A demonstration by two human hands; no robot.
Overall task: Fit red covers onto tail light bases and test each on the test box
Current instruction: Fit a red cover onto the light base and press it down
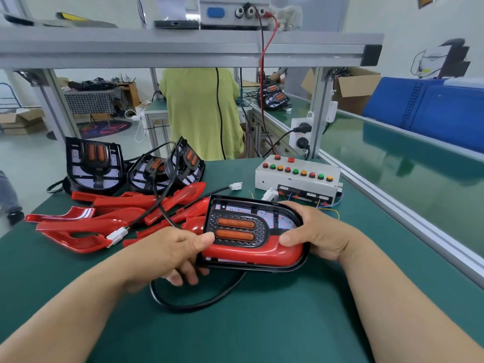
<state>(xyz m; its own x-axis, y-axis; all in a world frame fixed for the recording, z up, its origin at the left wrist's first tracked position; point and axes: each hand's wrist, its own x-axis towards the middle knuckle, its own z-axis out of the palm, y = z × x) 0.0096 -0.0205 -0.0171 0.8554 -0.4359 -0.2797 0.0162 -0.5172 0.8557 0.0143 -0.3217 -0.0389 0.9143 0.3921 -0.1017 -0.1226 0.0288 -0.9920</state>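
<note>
Over the green surface (262,331), the tail light base (277,218) with its red cover (251,252) is just in front of the test box (267,180). The left hand (170,255) and the right hand (317,231) each curl round one end.

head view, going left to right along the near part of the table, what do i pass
pile of loose red covers → left hand → tail light, held at both ends → right hand → aluminium side rail
</note>
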